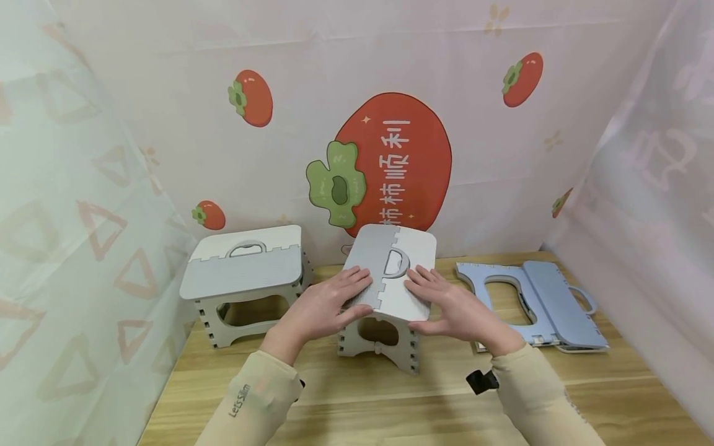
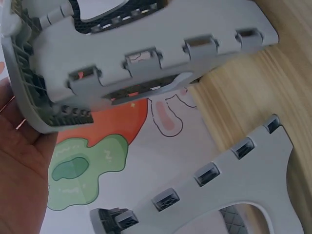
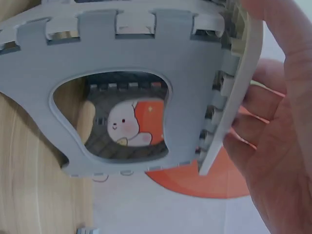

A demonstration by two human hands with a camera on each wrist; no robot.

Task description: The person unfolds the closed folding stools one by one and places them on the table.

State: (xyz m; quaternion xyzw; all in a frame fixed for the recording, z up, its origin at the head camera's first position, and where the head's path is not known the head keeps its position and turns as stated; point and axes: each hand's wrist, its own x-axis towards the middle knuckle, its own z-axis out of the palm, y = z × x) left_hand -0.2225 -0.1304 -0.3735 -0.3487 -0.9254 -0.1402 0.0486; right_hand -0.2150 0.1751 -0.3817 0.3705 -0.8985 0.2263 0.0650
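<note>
A folding step stool [image 1: 409, 291] with a half grey, half white top stands unfolded on its legs in the middle of the table. Both hands rest on that top, on either side of its oval handle [image 1: 396, 263]. My left hand [image 1: 329, 303] lies over the grey half with straight fingers, its thumb along the front edge. On the white half, the fingers of my right hand [image 1: 454, 306] are stretched out, thumb near the front edge. The wrist views show the stool's hinged side panel [image 2: 146, 53] and its cut-out end panel [image 3: 190, 97] from below.
To the left, another grey and white folding stool [image 1: 245, 272] stands unfolded. A blue folding stool [image 1: 563, 303] lies collapsed at the right of the wooden table [image 1: 357, 409]. Behind, a fabric backdrop [image 1: 474, 155] with printed persimmons closes off the table.
</note>
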